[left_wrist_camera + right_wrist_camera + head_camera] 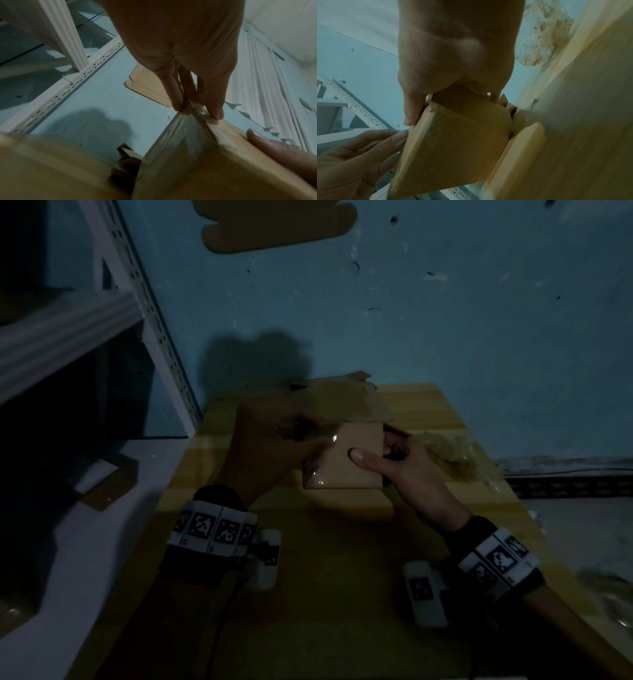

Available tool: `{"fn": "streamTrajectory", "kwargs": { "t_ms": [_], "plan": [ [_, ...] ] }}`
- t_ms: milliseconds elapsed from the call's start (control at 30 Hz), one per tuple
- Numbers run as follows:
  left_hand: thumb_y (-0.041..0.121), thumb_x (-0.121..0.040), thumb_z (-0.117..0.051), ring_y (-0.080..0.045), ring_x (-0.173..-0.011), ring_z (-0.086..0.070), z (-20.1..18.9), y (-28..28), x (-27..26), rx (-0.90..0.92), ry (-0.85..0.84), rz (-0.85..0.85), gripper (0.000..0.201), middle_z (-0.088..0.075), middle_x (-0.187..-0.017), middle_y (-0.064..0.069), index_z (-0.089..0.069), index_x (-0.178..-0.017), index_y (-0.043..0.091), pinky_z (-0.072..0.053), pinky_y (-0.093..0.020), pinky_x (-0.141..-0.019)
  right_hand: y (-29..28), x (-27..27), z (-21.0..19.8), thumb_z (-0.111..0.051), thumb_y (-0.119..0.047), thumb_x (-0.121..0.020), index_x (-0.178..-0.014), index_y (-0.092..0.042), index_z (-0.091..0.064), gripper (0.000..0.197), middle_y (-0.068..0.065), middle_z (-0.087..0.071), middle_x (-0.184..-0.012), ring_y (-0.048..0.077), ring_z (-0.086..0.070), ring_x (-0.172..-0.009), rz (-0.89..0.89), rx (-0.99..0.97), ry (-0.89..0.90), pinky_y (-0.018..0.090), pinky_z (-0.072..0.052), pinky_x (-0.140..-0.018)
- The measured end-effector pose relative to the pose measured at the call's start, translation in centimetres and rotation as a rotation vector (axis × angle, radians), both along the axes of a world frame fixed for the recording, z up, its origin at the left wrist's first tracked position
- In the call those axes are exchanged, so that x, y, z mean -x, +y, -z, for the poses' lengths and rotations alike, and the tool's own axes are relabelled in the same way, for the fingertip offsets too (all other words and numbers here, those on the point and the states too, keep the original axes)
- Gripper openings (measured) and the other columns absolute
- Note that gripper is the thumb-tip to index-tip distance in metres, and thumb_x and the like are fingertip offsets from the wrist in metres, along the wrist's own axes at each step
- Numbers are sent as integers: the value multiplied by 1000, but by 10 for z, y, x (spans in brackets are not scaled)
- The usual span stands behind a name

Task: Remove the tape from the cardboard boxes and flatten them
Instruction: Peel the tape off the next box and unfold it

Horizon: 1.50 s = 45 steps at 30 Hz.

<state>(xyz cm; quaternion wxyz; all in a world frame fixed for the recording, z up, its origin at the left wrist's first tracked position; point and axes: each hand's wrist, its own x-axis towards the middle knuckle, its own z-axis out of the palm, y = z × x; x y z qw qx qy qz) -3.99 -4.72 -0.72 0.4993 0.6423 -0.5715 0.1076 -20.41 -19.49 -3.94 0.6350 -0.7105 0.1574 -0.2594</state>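
A small brown cardboard box [346,460] is held above the wooden table [342,542], its far flaps loose. My right hand [400,463] grips its right side, thumb across the near face and fingers behind; the right wrist view shows that hand [453,83] clamped over the box [453,142]. My left hand [274,440] pinches clear tape [325,440] at the box's left edge. In the left wrist view the fingertips [178,106] pinch the tape strip [181,135], which is stretched away from the box [231,162].
A crumpled wad of used tape [455,457] lies on the table's right side. A flattened cardboard piece [277,224] lies on the blue floor beyond. A white metal shelf rack [102,313] stands at left. The room is dim.
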Motion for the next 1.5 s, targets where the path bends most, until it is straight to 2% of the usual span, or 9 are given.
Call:
{"fn": "streamTrajectory", "kwargs": {
  "t_ms": [133,267,400,567,667,767,967,1400,1500],
  "plan": [
    [20,-75,-86,-19,-79,-72,1,-2,-3,-4,-110,0,19,-74,-82,-6,-77,-83,5,-57,-40,-63,-2,-1,2,-78,-28,-82,-116,-11,-72,38,7,-78,-106,33,-73,-100,-4,-9,-8,62,-55,-83],
    [15,-79,-83,-16,-82,-70,3,-5,-3,8,-123,11,12,-74,-88,-5,-79,-86,6,-56,-40,-69,-4,-3,4,-76,-20,-87,-118,-5,-69,35,7,-78,-108,21,-75,-99,-18,-42,-16,35,-62,-80],
    [21,-83,-77,-18,-86,-70,6,-6,-8,-21,-175,-38,15,-74,-94,-6,-79,-87,7,-56,-41,-72,-3,-5,6,-76,-21,-88,-118,-3,-69,36,10,-77,-108,24,-75,-99,-16,-37,-7,34,-61,-80],
    [37,-85,-66,-23,-81,-72,-5,-1,-9,-142,-329,-46,29,-75,-94,-7,-80,-86,11,-58,-41,-66,-4,-5,6,-76,-21,-89,-117,-3,-70,34,14,-76,-110,35,-71,-104,-15,-34,0,64,-53,-92],
    [42,-87,-55,-27,-71,-72,-18,0,-8,-237,-506,-51,39,-76,-86,-11,-80,-84,13,-58,-42,-58,-4,-4,8,-77,-23,-89,-117,-5,-70,34,13,-76,-111,37,-71,-106,-30,-18,19,70,-50,-91],
    [39,-88,-49,-30,-67,-72,-20,-2,-8,-272,-596,-59,41,-75,-79,-13,-80,-83,13,-57,-45,-55,-4,-2,8,-78,-25,-89,-117,-4,-70,36,12,-76,-111,35,-71,-105,-38,-18,37,70,-51,-91],
    [35,-92,-53,-28,-68,-72,-17,1,-7,-251,-590,-65,35,-76,-84,-12,-79,-86,14,-57,-43,-55,-3,-3,5,-77,-26,-89,-116,-4,-70,36,13,-76,-108,39,-70,-105,-14,0,43,69,-51,-91],
    [26,-94,-55,-26,-46,-57,-11,2,3,-157,-675,-158,31,-68,-69,-8,-73,-77,9,-46,-32,-41,0,-5,2,-76,-26,-89,-117,-3,-70,37,10,-77,-108,31,-72,-103,-9,6,34,62,-51,-95],
    [25,-93,-55,-28,-48,-60,-11,3,5,-164,-704,-153,27,-72,-78,-10,-74,-83,8,-48,-33,-41,-1,-5,2,-76,-24,-90,-116,1,-69,37,12,-76,-108,33,-72,-103,-6,-1,26,63,-51,-94]
  ]
}}
